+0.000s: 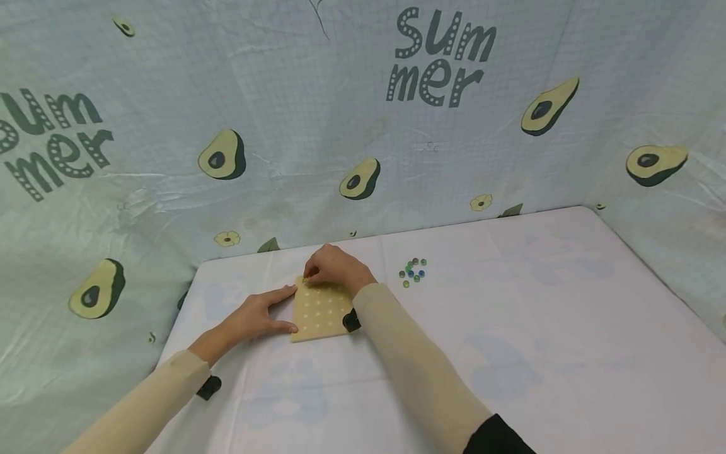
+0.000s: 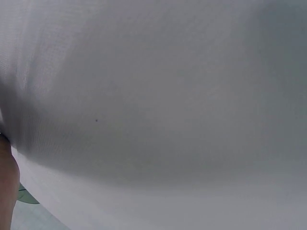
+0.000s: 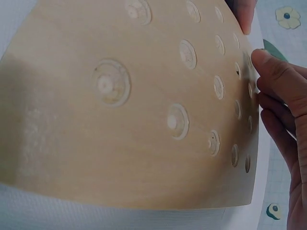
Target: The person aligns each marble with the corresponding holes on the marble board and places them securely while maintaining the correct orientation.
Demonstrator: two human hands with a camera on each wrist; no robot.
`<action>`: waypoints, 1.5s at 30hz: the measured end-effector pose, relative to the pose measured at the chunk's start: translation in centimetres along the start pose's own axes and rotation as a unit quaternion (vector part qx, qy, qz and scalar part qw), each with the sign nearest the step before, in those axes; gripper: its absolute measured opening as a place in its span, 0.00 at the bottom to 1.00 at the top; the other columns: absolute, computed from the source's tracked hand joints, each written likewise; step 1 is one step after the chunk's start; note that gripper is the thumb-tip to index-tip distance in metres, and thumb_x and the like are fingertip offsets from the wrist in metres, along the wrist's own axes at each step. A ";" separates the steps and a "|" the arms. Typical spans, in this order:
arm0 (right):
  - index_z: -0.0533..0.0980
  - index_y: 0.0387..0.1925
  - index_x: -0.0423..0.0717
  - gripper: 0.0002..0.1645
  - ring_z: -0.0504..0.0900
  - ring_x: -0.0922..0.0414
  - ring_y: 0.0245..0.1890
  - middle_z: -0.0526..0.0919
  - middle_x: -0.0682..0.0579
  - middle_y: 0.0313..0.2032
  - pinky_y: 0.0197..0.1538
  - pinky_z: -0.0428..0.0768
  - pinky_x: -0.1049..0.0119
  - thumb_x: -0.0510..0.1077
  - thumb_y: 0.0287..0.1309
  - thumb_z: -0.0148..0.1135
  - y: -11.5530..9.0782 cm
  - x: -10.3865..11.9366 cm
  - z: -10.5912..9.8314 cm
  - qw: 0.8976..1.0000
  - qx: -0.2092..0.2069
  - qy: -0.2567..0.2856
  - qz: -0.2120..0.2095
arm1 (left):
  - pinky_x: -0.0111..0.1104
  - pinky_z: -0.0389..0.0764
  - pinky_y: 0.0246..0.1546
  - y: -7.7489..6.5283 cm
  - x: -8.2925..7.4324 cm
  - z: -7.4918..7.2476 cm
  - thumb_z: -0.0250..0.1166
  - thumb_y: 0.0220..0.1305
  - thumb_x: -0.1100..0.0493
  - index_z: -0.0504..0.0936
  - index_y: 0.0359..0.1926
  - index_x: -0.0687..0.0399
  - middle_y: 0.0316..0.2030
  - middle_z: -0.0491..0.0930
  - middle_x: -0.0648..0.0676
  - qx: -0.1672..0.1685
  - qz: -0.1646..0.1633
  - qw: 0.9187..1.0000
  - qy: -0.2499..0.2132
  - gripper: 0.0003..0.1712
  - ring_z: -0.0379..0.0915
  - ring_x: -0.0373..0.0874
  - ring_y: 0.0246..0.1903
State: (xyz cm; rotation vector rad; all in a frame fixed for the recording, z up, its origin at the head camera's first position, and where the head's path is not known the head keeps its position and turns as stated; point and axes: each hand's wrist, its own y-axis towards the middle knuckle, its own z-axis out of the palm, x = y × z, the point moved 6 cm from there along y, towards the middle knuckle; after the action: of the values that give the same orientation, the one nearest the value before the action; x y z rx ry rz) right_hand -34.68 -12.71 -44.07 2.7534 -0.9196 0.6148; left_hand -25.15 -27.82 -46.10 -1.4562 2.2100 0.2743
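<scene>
While my left hand (image 1: 255, 318) touches the left edge of the tan board (image 1: 320, 318), the white tabletop (image 1: 539, 302) runs wide to my right. Its far edge passes just beyond my right hand (image 1: 337, 265), and its left edge slopes down near my left forearm. Beyond that hangs a pale backdrop (image 1: 295, 126) printed with avocados (image 1: 223, 156); its dark lettering (image 1: 437, 79) reads "SUMMER" in two places, partly cut off at the left. I can read no brand.

The board lies flat between my hands, rows of round hollows (image 3: 112, 82) on its face. My left fingers are loose and spread, thumb apart. My right fingers are bent over its far left corner, pinching a small greenish marble (image 1: 304, 280); whether it sits in a hollow, I cannot tell. Other marbles (image 1: 411, 273), green and blue, lie loose to the board's right.
</scene>
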 end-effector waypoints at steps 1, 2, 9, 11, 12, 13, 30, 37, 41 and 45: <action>0.89 0.46 0.51 0.12 0.81 0.67 0.38 0.89 0.59 0.41 0.46 0.78 0.76 0.50 0.65 0.70 0.0 0.0 0.0 1.000 0.001 0.000 0.000 | 0.57 0.69 0.66 0.0 0.0 0.0 0.78 0.51 0.38 0.65 0.76 0.58 0.73 0.64 0.65 0.001 -0.003 1.000 -0.002 0.57 0.61 0.63 0.71; 0.89 0.46 0.51 0.12 0.81 0.67 0.38 0.89 0.59 0.41 0.47 0.78 0.76 0.50 0.65 0.70 0.0 0.1 0.0 1.000 0.002 0.000 -0.001 | 0.57 0.69 0.67 0.0 0.0 0.0 0.78 0.52 0.38 0.65 0.76 0.58 0.73 0.64 0.65 0.001 -0.004 1.000 -0.002 0.57 0.61 0.63 0.71; 0.88 0.49 0.50 0.14 0.80 0.65 0.39 0.88 0.58 0.42 0.48 0.77 0.75 0.50 0.65 0.70 -0.3 0.0 0.1 1.000 0.001 -0.006 -0.015 | 0.57 0.68 0.67 0.0 0.2 0.1 0.79 0.51 0.39 0.65 0.76 0.57 0.73 0.64 0.64 0.003 -0.013 1.000 -0.004 0.57 0.60 0.63 0.72; 0.88 0.48 0.51 0.14 0.80 0.65 0.38 0.88 0.59 0.41 0.47 0.77 0.75 0.50 0.65 0.70 -0.4 -0.2 0.1 1.000 -0.003 -0.004 -0.017 | 0.57 0.68 0.67 0.0 0.1 0.2 0.78 0.51 0.38 0.65 0.76 0.57 0.73 0.64 0.64 0.003 -0.012 1.000 -0.003 0.57 0.60 0.63 0.72; 0.88 0.48 0.51 0.13 0.80 0.66 0.38 0.87 0.59 0.40 0.46 0.77 0.75 0.51 0.65 0.70 -0.4 -0.4 0.1 1.000 -0.006 0.000 -0.017 | 0.57 0.68 0.67 0.0 0.1 0.2 0.78 0.51 0.38 0.65 0.76 0.57 0.73 0.64 0.64 0.002 -0.011 1.000 -0.004 0.57 0.61 0.63 0.72; 0.88 0.48 0.52 0.13 0.80 0.66 0.38 0.87 0.60 0.39 0.46 0.77 0.75 0.51 0.65 0.70 -0.5 -0.5 0.0 1.000 -0.009 0.004 -0.017 | 0.57 0.68 0.67 0.1 0.1 0.2 0.79 0.51 0.38 0.65 0.76 0.57 0.73 0.64 0.64 0.002 -0.011 1.000 -0.005 0.57 0.61 0.63 0.72; 0.87 0.52 0.45 0.17 0.84 0.58 0.46 0.89 0.51 0.48 0.54 0.84 0.60 0.48 0.65 0.70 -7.5 -4.7 -5.8 0.997 -0.051 0.038 -0.035 | 0.56 0.66 0.69 0.4 0.2 0.3 0.78 0.51 0.37 0.63 0.77 0.56 0.74 0.62 0.64 0.008 -0.026 1.000 -0.006 0.59 0.58 0.62 0.73; 0.86 0.51 0.44 0.17 0.85 0.52 0.50 0.89 0.49 0.48 0.56 0.83 0.53 0.47 0.65 0.70 -12.1 -6.6 -7.7 0.997 -0.056 0.044 -0.027 | 0.56 0.66 0.69 0.2 0.2 0.3 0.79 0.50 0.38 0.63 0.77 0.56 0.74 0.62 0.63 0.006 -0.027 1.000 -0.010 0.59 0.58 0.61 0.73; 0.86 0.52 0.44 0.17 0.86 0.52 0.50 0.89 0.49 0.49 0.55 0.84 0.51 0.45 0.64 0.71 -14.4 -8.1 -8.7 0.996 -0.074 0.039 -0.016 | 0.56 0.66 0.69 0.0 0.2 0.3 0.79 0.50 0.37 0.63 0.77 0.55 0.74 0.62 0.63 0.007 -0.026 1.000 -0.010 0.59 0.58 0.61 0.73; 0.87 0.51 0.44 0.17 0.86 0.53 0.49 0.89 0.51 0.48 0.53 0.85 0.51 0.44 0.62 0.72 -16.5 -9.7 -9.4 0.994 -0.098 0.037 -0.003 | 0.56 0.66 0.69 0.0 0.1 0.2 0.78 0.50 0.37 0.63 0.77 0.55 0.74 0.61 0.63 0.010 -0.026 1.000 -0.008 0.60 0.58 0.61 0.74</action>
State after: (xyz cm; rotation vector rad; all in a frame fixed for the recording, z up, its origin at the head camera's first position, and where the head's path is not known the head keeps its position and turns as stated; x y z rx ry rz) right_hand -34.77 8.34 -40.38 2.5416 -0.9026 0.5879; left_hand -25.14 -27.83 -46.29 -1.4923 2.1525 0.2449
